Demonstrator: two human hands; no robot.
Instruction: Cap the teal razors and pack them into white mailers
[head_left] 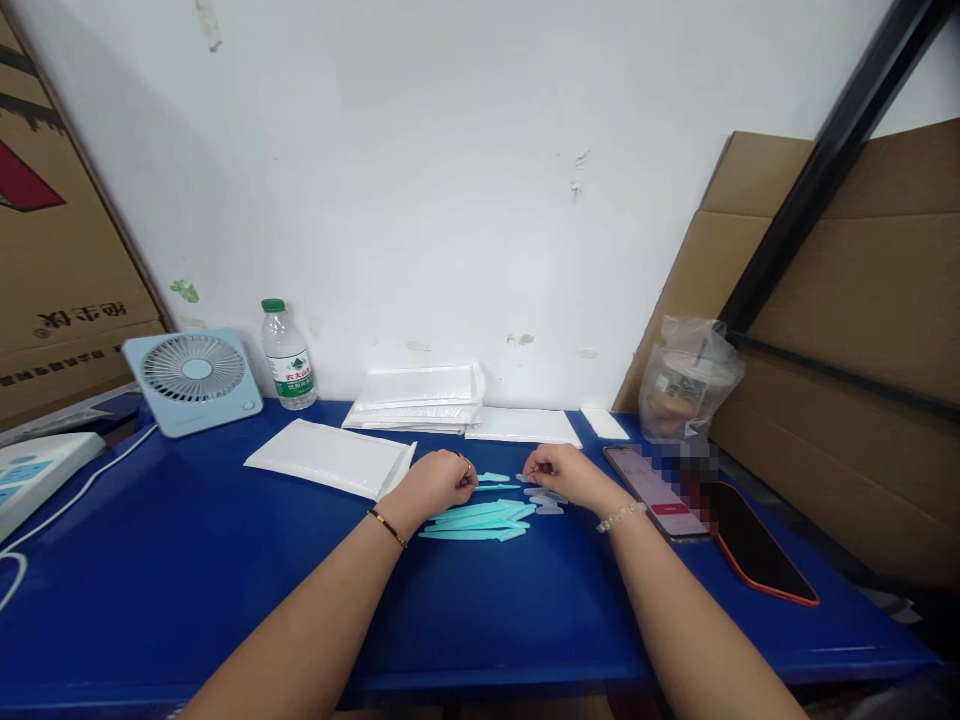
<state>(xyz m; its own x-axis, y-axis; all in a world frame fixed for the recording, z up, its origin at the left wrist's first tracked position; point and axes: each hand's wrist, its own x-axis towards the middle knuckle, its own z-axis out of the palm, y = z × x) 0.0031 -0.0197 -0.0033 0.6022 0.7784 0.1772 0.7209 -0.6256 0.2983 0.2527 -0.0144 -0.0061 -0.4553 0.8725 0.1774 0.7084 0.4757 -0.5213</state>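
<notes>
My left hand (444, 480) is closed in a pinch on a slim teal eyebrow razor (498, 487), which points right towards my other hand. Another teal razor lies just behind it. A small translucent piece, which looks like a blade cap (521, 478), shows at the fingertips of my right hand (559, 470), closed in a pinch. Below, between the wrists, lies a loose pile of teal razors (480, 518) on the blue table (480, 620). Several clear caps (547, 502) are scattered under my right hand.
White padded mailers (330, 455) lie at the left and in a stack (416, 388) by the wall. A fan (196, 375) and water bottle (289, 360) stand back left. Two phones (660, 490) (765, 540) and a bagged cup (690, 380) are on the right. Cardboard flanks both sides.
</notes>
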